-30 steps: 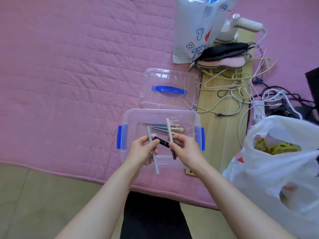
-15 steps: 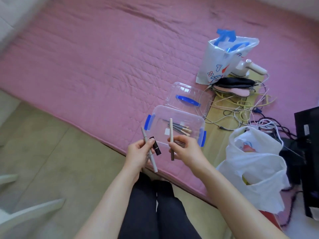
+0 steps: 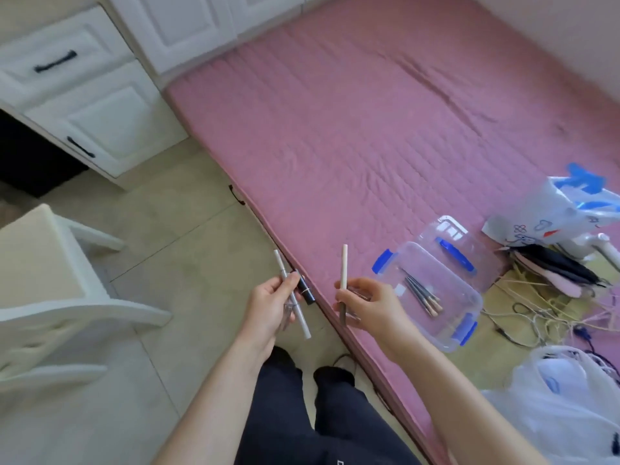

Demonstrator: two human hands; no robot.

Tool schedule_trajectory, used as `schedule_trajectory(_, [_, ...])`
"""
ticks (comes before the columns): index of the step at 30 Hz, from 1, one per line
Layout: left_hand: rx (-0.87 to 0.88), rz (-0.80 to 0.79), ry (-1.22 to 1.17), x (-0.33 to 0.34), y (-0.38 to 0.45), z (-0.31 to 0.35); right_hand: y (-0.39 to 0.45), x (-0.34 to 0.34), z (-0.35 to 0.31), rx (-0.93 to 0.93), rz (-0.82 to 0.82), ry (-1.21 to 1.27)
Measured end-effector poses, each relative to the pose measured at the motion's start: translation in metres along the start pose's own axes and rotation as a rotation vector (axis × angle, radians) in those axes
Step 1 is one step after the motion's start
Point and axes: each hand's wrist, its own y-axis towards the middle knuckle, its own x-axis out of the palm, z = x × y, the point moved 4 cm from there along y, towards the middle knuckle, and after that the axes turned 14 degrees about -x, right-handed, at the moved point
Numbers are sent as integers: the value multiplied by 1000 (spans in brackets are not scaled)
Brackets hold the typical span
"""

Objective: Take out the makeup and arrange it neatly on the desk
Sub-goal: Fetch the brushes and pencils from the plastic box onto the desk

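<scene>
My left hand [image 3: 270, 305] grips a thin white makeup pencil [image 3: 280, 263] together with a short black tube [image 3: 306, 290], held over the tiled floor. My right hand [image 3: 369, 305] pinches a cream-handled pencil [image 3: 344, 266] that points up, at the edge of the pink bed. To the right on the bed sits the clear plastic box [image 3: 446, 330] with blue clips; several brushes [image 3: 422, 295] lie inside it. Its clear lid [image 3: 451, 243] with a blue handle lies just behind the box.
A white desk with drawers [image 3: 80, 95] stands at the upper left, and a white chair [image 3: 50, 280] at the left. A printed bag [image 3: 563, 209], sleep masks [image 3: 553, 268], tangled cables [image 3: 536, 310] and a white plastic bag [image 3: 563, 407] crowd the right side. My legs [image 3: 318, 414] are below.
Both hands lifted out of the box with the makeup and moved left, away from the bed. The view swung left, bringing the desk and chair into sight.
</scene>
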Motion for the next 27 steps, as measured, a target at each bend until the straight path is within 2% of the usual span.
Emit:
schedule_trajectory(7, [56,33,-178,-116,-9,61,32,115,-44,5,-154,-2])
schedule_trajectory(15, [103,80,-233,-238,-3,115,80,249,-79,82,-270,167])
schedule_trajectory(27, [140,163,-346,-324,38,200,180,380,-139,227,-457,362])
